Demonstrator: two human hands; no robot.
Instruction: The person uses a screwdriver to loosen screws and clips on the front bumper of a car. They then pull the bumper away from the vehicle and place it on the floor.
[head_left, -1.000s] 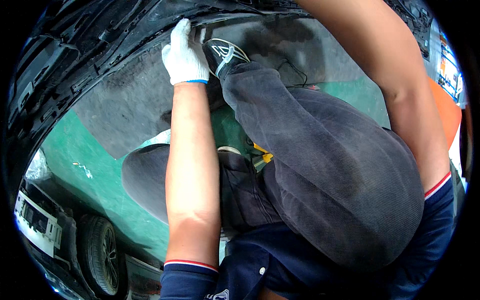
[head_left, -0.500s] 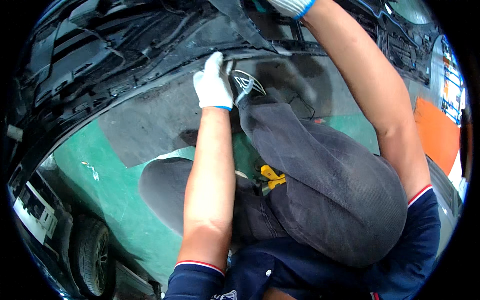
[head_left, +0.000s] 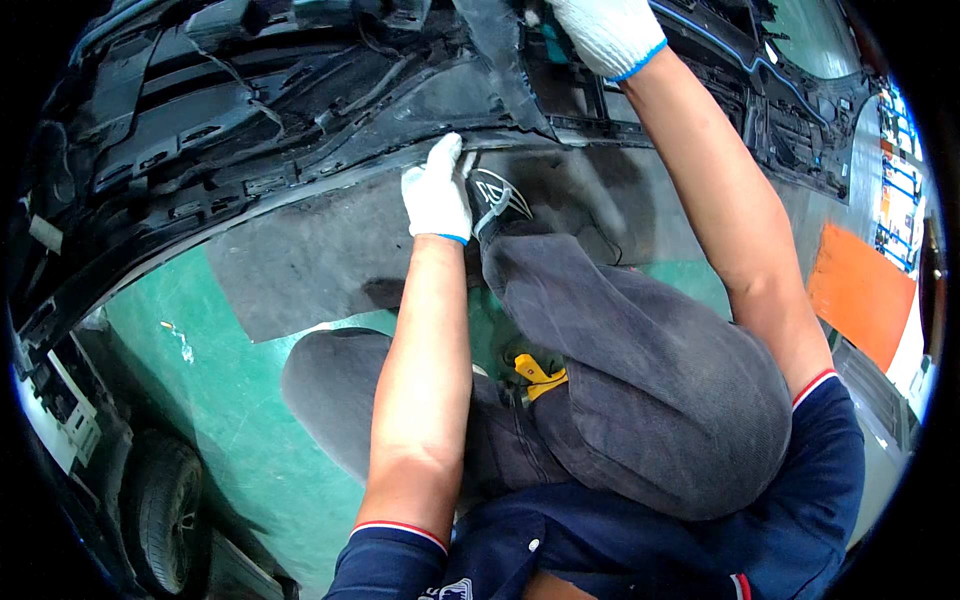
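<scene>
My left hand [head_left: 437, 195], in a white knit glove with a blue cuff, is at the near edge of a large black plastic car bumper [head_left: 330, 150]. One finger reaches up against that edge; the others look folded, and what they may hold is hidden. My right hand [head_left: 612, 35], gloved the same way, is over the bumper's inner side near the top of the picture. It is closed around a teal tool [head_left: 555, 45], mostly hidden by the glove and the dark parts. A black shoe [head_left: 497, 195] is next to my left hand.
A dark grey mat [head_left: 300, 260] lies on the green floor [head_left: 240, 400] under the bumper. A yellow-handled item [head_left: 540, 378] shows between my bent legs. A car wheel [head_left: 170, 515] stands at the lower left. An orange panel [head_left: 862, 295] is at the right.
The view has shifted, so the bumper and my left hand appear lower. My right hand has moved slightly right with the teal tool and shows more fully. My left hand stays by the bumper's edge.
</scene>
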